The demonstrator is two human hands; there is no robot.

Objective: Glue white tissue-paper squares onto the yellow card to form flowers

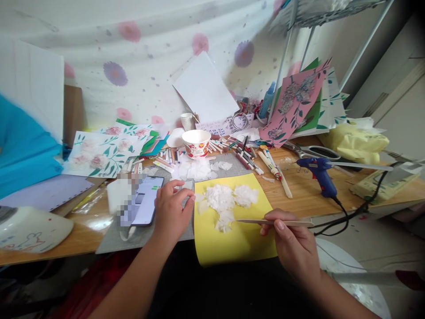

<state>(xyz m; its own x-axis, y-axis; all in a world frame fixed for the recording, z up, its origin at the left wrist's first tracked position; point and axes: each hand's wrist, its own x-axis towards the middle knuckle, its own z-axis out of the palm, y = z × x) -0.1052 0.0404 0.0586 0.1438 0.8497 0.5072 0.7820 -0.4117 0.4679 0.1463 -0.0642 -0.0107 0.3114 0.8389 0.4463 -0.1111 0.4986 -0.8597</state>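
My right hand point(294, 241) grips a thin, flat wooden stick point(250, 221) between thumb and fingers. The stick's narrow tip points left, over a yellow sheet of paper point(247, 248) and close to a small lower cluster of white petal-like paper pieces point(225, 220). Two fuller white paper clusters, a left one point(218, 196) and a right one point(245, 195), lie higher on the sheet. Just off the sheet's left edge hovers my left hand point(172, 208), fingers bent and apart, with nothing visible in them. Beside it a phone point(143, 204) lies on the grey mat point(116, 239).
Loose white paper pieces point(195, 169) lie behind the yellow sheet, below a paper bowl point(196, 144). Several markers point(244, 159) are scattered there. To the right are a blue glue gun point(320, 175) with its cord, scissors point(312, 151) and a pink flower picture point(294, 104).
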